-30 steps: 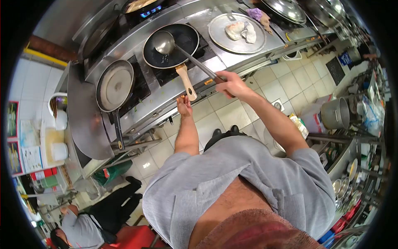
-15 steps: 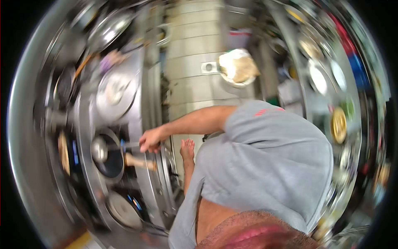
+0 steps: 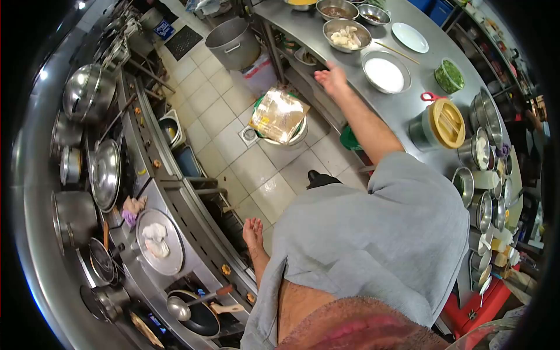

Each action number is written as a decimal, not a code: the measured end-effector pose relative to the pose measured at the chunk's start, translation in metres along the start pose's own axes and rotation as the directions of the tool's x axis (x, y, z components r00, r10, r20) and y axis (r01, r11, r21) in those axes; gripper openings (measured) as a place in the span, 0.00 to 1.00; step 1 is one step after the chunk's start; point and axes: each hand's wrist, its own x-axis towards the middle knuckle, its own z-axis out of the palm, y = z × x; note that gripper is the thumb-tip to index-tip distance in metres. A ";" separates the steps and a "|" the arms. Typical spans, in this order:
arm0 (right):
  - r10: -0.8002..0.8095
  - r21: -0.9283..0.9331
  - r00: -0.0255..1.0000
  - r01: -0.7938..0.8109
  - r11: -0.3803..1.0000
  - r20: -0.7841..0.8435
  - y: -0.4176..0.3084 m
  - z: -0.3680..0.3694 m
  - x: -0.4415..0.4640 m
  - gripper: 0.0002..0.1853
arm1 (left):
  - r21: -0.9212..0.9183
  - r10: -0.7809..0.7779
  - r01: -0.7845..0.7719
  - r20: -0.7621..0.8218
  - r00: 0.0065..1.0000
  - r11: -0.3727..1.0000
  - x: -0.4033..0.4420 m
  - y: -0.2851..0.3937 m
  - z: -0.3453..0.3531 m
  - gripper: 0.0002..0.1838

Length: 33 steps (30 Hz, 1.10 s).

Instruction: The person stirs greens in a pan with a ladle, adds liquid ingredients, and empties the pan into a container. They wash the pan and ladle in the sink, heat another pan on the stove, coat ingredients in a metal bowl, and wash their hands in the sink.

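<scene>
My right hand point(image 3: 332, 79) is held out at the edge of the steel counter point(image 3: 382, 111), fingers apart and nothing in it. Nearest to it are a metal bowl of pale chunks point(image 3: 346, 36) and a bowl of white powder or liquid point(image 3: 385, 74). My left hand point(image 3: 252, 233) hangs beside the stove front, empty, with its fingers stretched out. On the stove at lower left, a ladle point(image 3: 178, 308) lies across a black frying pan point(image 3: 201, 322) with a wooden handle. A blue flame shows near the pan.
A round metal lid or tray point(image 3: 175, 248) with white cloths lies on the stove, beside pots and a wok lid point(image 3: 105, 175). A bin topped with cardboard point(image 3: 280, 116) and a large pot point(image 3: 233, 44) stand on the tiled floor. A tub with a yellow lid point(image 3: 448, 123) sits on the counter.
My right hand has let go of the ladle, leaving it in the frying pan, and has swung right to the counter. The view has turned right. My left hand stays empty.
</scene>
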 end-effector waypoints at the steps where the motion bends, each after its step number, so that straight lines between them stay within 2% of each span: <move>1: -0.039 0.009 0.999 0.039 0.999 -0.010 -0.023 -0.004 0.003 0.28 | 0.001 -0.001 0.001 0.003 1.000 1.000 0.010 0.008 0.012 0.21; 2: -0.057 0.014 0.998 0.058 0.998 -0.008 -0.037 -0.010 0.024 0.31 | 0.020 0.050 -0.050 0.020 0.999 0.999 0.018 0.017 0.027 0.21; 3: -0.079 0.118 0.995 0.086 0.989 -0.059 -0.044 -0.012 0.043 0.27 | 0.038 0.101 -0.102 0.033 0.994 0.994 0.024 0.024 0.044 0.22; 5: -0.037 0.229 0.981 0.081 0.970 -0.189 -0.057 -0.009 0.069 0.32 | 0.042 0.095 -0.095 0.007 0.995 0.995 0.018 0.046 0.092 0.22; 7: -0.035 0.264 0.978 0.090 0.960 -0.207 -0.063 -0.010 0.084 0.33 | 0.122 0.114 -0.124 0.083 0.990 0.985 0.021 0.059 0.124 0.23; 9: -0.139 0.189 0.965 0.182 0.965 -0.223 -0.064 -0.006 0.096 0.27 | 0.155 0.115 -0.132 0.112 0.987 0.979 0.022 0.072 0.150 0.22; 10: -0.250 0.091 0.942 0.276 0.957 -0.222 -0.063 -0.003 0.098 0.18 | 0.216 0.105 -0.137 0.154 0.982 0.967 0.022 0.079 0.160 0.22; 14: -0.333 0.054 0.871 0.376 0.925 -0.360 -0.056 0.012 0.090 0.19 | 0.367 0.074 -0.152 0.218 0.973 0.918 0.043 0.121 0.183 0.23; 16: -0.379 -0.139 0.896 0.355 0.925 -0.232 -0.045 0.026 0.059 0.18 | 0.423 0.080 -0.180 0.244 0.967 0.888 0.060 0.150 0.198 0.24; 17: -0.375 -0.138 0.894 0.351 0.926 -0.247 -0.031 0.032 0.042 0.18 | 0.470 0.093 -0.237 0.310 0.946 0.850 0.069 0.170 0.205 0.25; 19: -0.308 -0.334 0.950 0.306 0.891 0.047 -0.009 0.056 0.011 0.17 | 0.491 0.080 -0.321 0.450 0.889 0.810 0.089 0.208 0.233 0.28; 20: -0.296 -0.346 0.954 0.294 0.891 0.048 0.003 0.074 -0.005 0.17 | 0.475 0.063 -0.334 0.500 0.864 0.814 0.094 0.225 0.245 0.30; 22: -0.077 -0.437 0.981 0.150 0.887 0.179 0.031 0.121 -0.030 0.19 | 0.438 0.097 -0.448 0.621 0.778 0.779 0.082 0.262 0.289 0.33; 23: -0.009 -0.501 0.973 0.127 0.856 0.231 0.047 0.140 -0.037 0.17 | 0.359 0.076 -0.410 0.668 0.741 0.838 0.078 0.278 0.308 0.35; 24: 0.061 -0.575 0.954 0.125 0.809 0.293 0.064 0.154 -0.039 0.17 | 0.277 0.068 -0.367 0.710 0.701 0.888 0.073 0.290 0.320 0.38; 26: 0.209 -0.657 0.899 0.108 0.746 0.385 0.091 0.196 -0.054 0.18 | 0.105 0.089 -0.226 0.701 0.708 0.968 0.063 0.307 0.335 0.34; 27: 0.260 -0.689 0.867 0.123 0.714 0.425 0.107 0.211 -0.059 0.21 | 0.076 0.130 -0.238 0.663 0.737 0.968 0.070 0.309 0.332 0.34; 29: 0.492 -0.755 0.705 0.094 0.649 0.511 0.126 0.232 -0.060 0.23 | 0.110 0.093 -0.243 0.714 0.694 0.964 0.084 0.302 0.317 0.39; 30: 0.537 -0.774 0.666 0.096 0.626 0.517 0.137 0.242 -0.060 0.23 | 0.045 0.161 -0.239 0.620 0.768 0.970 0.089 0.295 0.306 0.38; 31: 0.202 -0.671 0.667 0.583 0.458 0.717 0.149 0.250 -0.063 0.23 | 0.013 0.194 -0.247 0.577 0.793 0.969 0.087 0.291 0.298 0.38; 32: -0.098 -0.430 0.441 0.896 0.114 0.892 0.160 0.256 -0.069 0.23 | -0.033 0.223 -0.237 0.487 0.844 0.971 0.083 0.287 0.291 0.34; 33: -0.057 -0.405 0.416 0.904 0.136 0.908 0.164 0.263 -0.079 0.23 | -0.077 0.245 -0.233 0.396 0.885 0.969 0.076 0.283 0.284 0.30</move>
